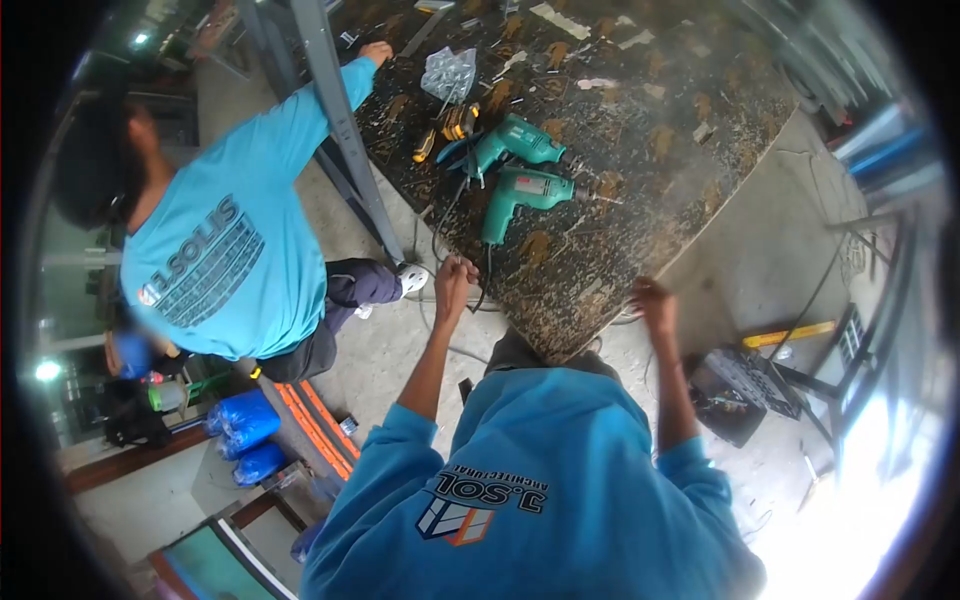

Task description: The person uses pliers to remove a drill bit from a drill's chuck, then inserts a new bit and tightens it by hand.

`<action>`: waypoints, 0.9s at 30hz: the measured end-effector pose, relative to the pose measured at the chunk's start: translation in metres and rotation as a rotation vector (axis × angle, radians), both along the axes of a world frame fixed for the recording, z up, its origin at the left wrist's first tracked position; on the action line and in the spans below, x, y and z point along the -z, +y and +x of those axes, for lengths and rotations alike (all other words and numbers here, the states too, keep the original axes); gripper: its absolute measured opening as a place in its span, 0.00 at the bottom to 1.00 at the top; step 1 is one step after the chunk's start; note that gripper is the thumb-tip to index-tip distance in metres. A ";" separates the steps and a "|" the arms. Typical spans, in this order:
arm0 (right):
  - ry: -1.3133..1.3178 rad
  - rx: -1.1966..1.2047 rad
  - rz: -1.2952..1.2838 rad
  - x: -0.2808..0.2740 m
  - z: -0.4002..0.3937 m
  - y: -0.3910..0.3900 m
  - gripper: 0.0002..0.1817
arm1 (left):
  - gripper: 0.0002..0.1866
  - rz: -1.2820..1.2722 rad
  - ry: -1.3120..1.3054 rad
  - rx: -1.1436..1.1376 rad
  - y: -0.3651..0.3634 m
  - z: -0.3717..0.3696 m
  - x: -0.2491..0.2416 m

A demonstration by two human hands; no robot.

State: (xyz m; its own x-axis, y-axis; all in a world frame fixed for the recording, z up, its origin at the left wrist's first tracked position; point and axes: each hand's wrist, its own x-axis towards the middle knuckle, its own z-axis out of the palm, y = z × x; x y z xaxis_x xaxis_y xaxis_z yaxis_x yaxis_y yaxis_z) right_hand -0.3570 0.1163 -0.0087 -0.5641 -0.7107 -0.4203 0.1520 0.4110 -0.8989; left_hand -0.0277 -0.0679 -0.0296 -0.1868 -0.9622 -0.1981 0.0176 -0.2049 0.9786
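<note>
My left hand (455,283) is at the left edge of the worn, speckled table (640,190), its fingers bent together near a black cord; whatever they may hold is too small to name. My right hand (654,303) hovers by the table's right edge, fingers curled and blurred. Two green power drills lie on the table: the upper drill (515,142) and the lower drill (527,192), which has a long bit pointing right. Left of them rest yellow-and-black pliers (460,122). Above these lies a clear plastic bag (448,73) with small pieces inside.
A co-worker (230,240) in a blue shirt bends at the left, one hand on the table. A grey metal frame (345,130) stands between us. An open black toolbox (740,390) is on the floor at the right, near a yellow level (790,334). Cords trail below the table.
</note>
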 end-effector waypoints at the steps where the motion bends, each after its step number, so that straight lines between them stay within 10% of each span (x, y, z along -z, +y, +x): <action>1: -0.075 0.003 0.003 -0.002 0.024 -0.011 0.13 | 0.12 0.016 -0.228 0.003 -0.018 -0.010 -0.016; 4: -0.419 -0.087 -0.002 0.003 0.087 -0.013 0.12 | 0.19 0.081 -0.576 0.161 -0.052 -0.026 -0.032; 13: -0.057 -0.115 0.234 0.001 0.113 -0.042 0.16 | 0.43 0.031 -0.683 0.491 -0.005 -0.059 -0.022; 18: 0.176 -0.148 0.284 -0.038 0.109 -0.101 0.26 | 0.39 0.021 -0.748 0.558 -0.008 -0.064 -0.031; 22: -0.167 -0.212 0.039 -0.017 0.120 -0.155 0.37 | 0.38 0.082 -0.797 0.681 -0.013 -0.060 -0.011; 27: -0.064 -0.168 0.204 -0.015 0.150 -0.155 0.39 | 0.35 0.039 -0.382 0.687 0.012 -0.050 -0.012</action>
